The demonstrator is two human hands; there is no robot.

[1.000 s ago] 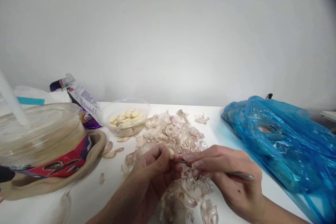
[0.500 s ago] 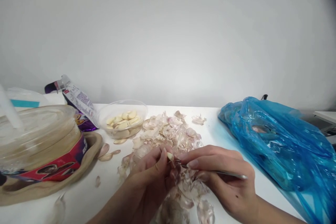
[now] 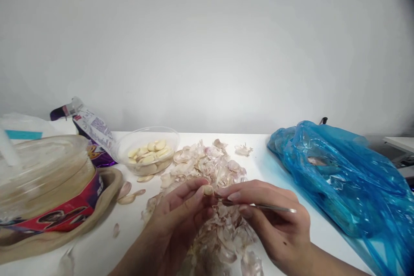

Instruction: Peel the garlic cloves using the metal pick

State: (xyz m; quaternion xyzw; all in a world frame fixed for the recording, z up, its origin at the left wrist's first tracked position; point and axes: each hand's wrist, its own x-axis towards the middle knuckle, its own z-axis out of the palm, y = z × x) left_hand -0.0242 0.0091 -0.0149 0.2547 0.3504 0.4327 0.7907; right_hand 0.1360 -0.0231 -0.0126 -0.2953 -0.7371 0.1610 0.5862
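Between thumb and fingers, my left hand (image 3: 181,211) pinches a pale garlic clove (image 3: 208,189). My right hand (image 3: 274,215) is closed around a thin metal tool (image 3: 274,208), perhaps a small knife; its working end is partly hidden by the fingers. The right fingertips and the tool's end are close against the clove. Under both hands spreads a heap of papery garlic skins (image 3: 223,241). Beyond the left hand, a clear plastic bowl (image 3: 121,148) contains several peeled cloves (image 3: 152,151). Several unpeeled cloves (image 3: 125,189) lie on the table left of the heap.
On the left, a large lidded plastic cup (image 3: 48,172) with a straw stands in a brown carton holder (image 3: 110,194). Behind it is a purple snack packet (image 3: 97,138). A blue plastic bag (image 3: 339,181) fills the right side of the white table (image 3: 100,241), against a grey wall.
The clove has turned in my left fingers and shows a broader side. The right hand and tool have shifted slightly left. The whole view has moved a little.
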